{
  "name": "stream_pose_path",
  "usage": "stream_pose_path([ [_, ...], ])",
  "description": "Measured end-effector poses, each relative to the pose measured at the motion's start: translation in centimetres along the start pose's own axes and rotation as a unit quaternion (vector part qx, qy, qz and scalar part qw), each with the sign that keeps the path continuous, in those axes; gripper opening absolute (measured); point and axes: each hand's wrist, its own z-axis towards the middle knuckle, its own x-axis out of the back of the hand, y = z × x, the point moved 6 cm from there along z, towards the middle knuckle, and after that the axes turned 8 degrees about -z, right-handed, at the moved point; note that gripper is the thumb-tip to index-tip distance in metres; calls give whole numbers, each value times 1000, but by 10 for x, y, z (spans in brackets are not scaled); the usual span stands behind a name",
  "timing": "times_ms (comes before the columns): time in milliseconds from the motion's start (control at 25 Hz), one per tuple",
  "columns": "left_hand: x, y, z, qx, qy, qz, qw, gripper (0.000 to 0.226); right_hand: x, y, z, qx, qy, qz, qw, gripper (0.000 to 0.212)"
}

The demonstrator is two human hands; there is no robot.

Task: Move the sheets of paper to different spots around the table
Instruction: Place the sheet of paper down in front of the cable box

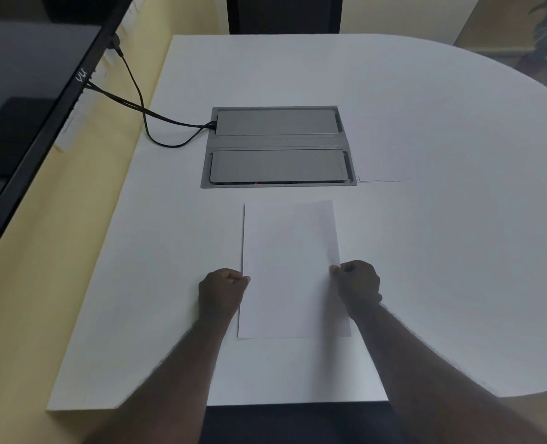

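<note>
White and wide, the desk point(425, 139) fills most of what I see, with a straight edge on the left and a round curve on the right. One sheet of paper point(289, 270) lies flat on it right in front of me, close to the near edge. It is plain white with nothing written on it, and its long sides point away from me. My left hand point(222, 294) is curled, and its fingertips pinch the left edge of the sheet. My right hand point(358, 283) is curled too and pinches the right edge. Just past the sheet, a gray metal box point(277, 147) with two flat lids sits sunk into the desk, with a tiny red light at its near edge. Black cables point(144, 110) run from the box to a big dark screen point(41, 116) on the left. The screen's frame has small white letters, but they are too blurry to read. Another white sheet point(384, 177) lies to the right of the box; only its thin edge shows.
</note>
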Motion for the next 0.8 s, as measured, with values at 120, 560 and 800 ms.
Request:
stream_pose_path([
  [120, 3, -3, 0, 4, 13, -3, 1000, 16, -2, 2, -3, 1, 19, 14, 1000, 12],
  [560, 0, -11, 2, -7, 11, -17, 1000, 19, -3, 6, -3, 18, 26, 36, 999, 21],
  [800, 9, 2, -9, -29, 24, -40, 998, 29, 26, -9, -13, 77, 53, 34, 995, 30],
])
